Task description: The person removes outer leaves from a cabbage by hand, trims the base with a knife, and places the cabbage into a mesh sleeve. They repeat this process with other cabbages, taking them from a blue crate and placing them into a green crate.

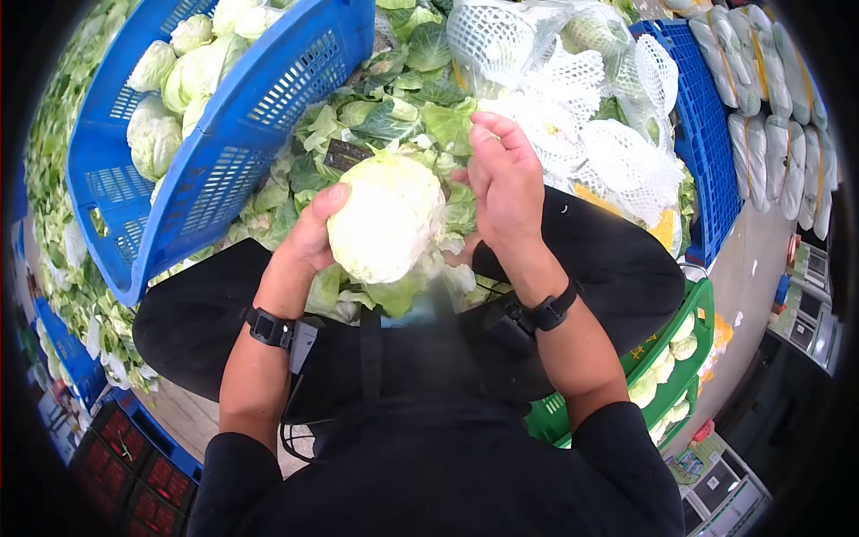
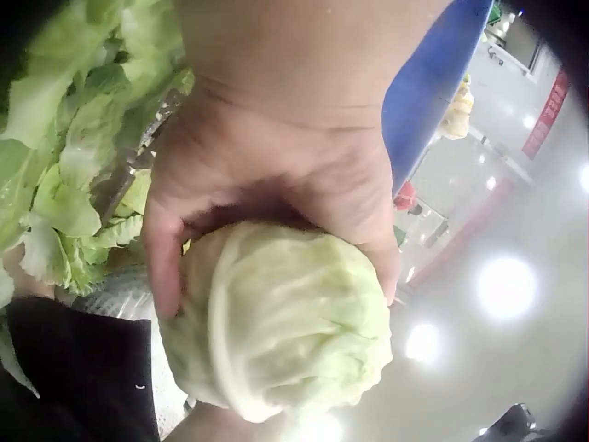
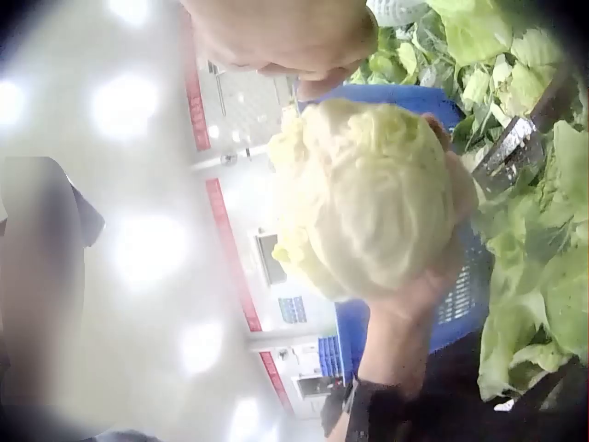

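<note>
Leaf heap [image 1: 389, 121] as background; cabbage [image 1: 385, 217] above heap's near edge (blue crate [image 1: 179, 192] leftward), gripped by left hand [image 1: 310, 233]; right hand [image 1: 507, 182] beside it, fingers curled, seemingly empty. Steady, gentle left grip should support leaf-work without bruising.

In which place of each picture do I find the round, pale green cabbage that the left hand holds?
Head: the round, pale green cabbage is near the centre, in the left hand.
Left wrist: the cabbage is at the lower middle, below the hand.
Right wrist: the cabbage is slightly right of centre.
Shared landmark: the blue plastic crate, partly visible in all three.
</note>
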Tool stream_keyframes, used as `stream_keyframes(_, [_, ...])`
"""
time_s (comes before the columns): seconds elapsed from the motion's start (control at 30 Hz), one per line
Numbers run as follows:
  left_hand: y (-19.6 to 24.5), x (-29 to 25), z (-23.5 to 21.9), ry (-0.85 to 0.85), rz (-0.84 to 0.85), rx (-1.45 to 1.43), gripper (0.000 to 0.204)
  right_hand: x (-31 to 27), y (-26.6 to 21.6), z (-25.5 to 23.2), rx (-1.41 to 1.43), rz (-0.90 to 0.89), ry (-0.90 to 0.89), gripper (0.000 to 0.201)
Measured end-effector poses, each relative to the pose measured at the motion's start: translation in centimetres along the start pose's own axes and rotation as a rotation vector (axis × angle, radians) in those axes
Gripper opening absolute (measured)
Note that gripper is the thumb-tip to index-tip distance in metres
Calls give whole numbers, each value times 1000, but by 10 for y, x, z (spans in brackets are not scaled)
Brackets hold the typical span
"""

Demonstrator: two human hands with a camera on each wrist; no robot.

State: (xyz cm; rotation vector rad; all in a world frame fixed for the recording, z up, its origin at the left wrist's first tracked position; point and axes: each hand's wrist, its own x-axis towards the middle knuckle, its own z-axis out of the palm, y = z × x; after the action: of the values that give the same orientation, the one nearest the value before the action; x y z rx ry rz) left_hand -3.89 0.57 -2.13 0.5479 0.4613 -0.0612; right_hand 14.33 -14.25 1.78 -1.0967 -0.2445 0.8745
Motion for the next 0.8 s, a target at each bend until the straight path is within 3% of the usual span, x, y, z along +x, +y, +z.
stream_keyframes(0.03, [2,2,-5,-35,78,110,98,0,-3,6,-286,-14,96,44])
stream_keyframes(0.1, [5,3,-3,-70,154,222,93,-2,4,9,-339,-13,25,51])
stream_keyframes(0.17, [11,0,6,101,309,307,73,-4,13,9,-393,-12,-46,59])
stream_keyframes(0.23, [24,-10,8,167,281,305,68,-5,18,12,-206,295,-102,71])
stream_keyframes(0.27, [27,-13,7,236,254,297,63,-9,21,16,1,326,-93,72])
stream_keyframes(0.3, [27,-10,9,226,255,293,63,-9,19,14,-7,322,-87,72])
stream_keyframes(0.37, [23,-3,11,380,335,256,60,-3,20,6,330,401,-146,66])
stream_keyframes(0.43, [13,3,20,375,349,318,60,-5,16,5,452,394,-172,59])
stream_keyframes(0.5, [7,0,29,77,111,-56,61,-2,13,10,576,393,-203,53])
stream_keyframes(0.57, [3,-2,29,48,106,-67,63,-2,9,19,284,241,-7,51])
stream_keyframes(0.6, [1,-4,29,14,91,-72,65,0,11,14,283,243,-12,51])
stream_keyframes(0.67, [3,-5,28,112,86,52,71,4,16,-1,-415,21,-55,46])
stream_keyframes(0.73, [6,-9,30,217,83,173,76,-2,15,4,-431,40,-70,46])
stream_keyframes(0.8, [10,-15,35,182,28,11,77,-9,11,11,-444,62,-81,46])
